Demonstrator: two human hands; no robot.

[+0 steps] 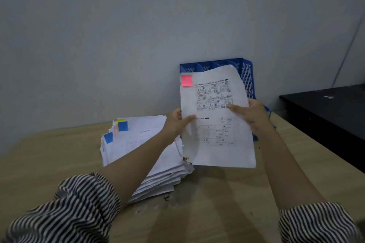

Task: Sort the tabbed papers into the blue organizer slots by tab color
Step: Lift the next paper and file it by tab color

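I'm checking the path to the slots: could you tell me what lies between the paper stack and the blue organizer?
In the head view, the pink-tabbed sheet, gripped by the left hand and right hand, hangs between the stack and organizer.

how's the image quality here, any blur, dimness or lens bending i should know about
Head view: dim, flat light, soft throughout. The print on the held paper is unreadable, though its pink tab is distinct. The hands throw faint shadows across the table. Wide-angle bending curves the table's edges.

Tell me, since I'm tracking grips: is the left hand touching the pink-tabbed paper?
Touching. The head view shows the left hand pinching the left edge of the pink-tabbed paper, thumb lying across its printed face.
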